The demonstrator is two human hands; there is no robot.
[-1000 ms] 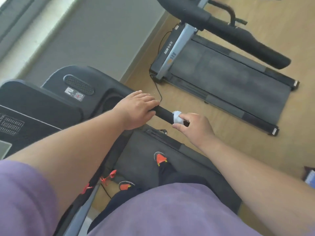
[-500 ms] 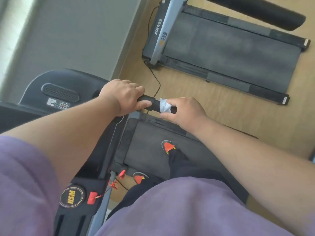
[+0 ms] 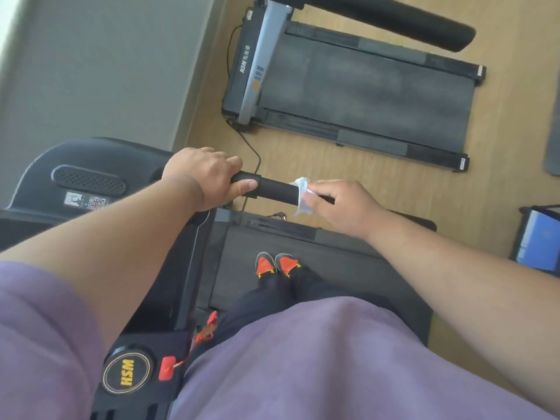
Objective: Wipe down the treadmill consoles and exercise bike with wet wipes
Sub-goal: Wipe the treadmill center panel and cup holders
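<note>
I stand on a black treadmill and look down at its right handrail point(image 3: 274, 189), a black foam-covered bar. My left hand point(image 3: 206, 177) grips the bar near the console point(image 3: 88, 180). My right hand point(image 3: 342, 204) holds a white wet wipe point(image 3: 301, 194) wrapped round the bar further out, fingers curled over it. The bar's outer end is hidden under my right hand. The console's lower panel with a round yellow logo point(image 3: 125, 375) and a red safety key point(image 3: 166, 368) shows at the bottom left.
A second treadmill point(image 3: 363, 89) stands on the wooden floor beyond, its black handrail point(image 3: 403, 22) at the top. A black cable point(image 3: 254, 153) runs along the floor between them. A blue box point(image 3: 539, 237) sits at the right edge. A grey wall fills the upper left.
My right hand has slid the wipe outward along the bar, away from my left hand, baring more black foam between them. The view has tilted further down.
</note>
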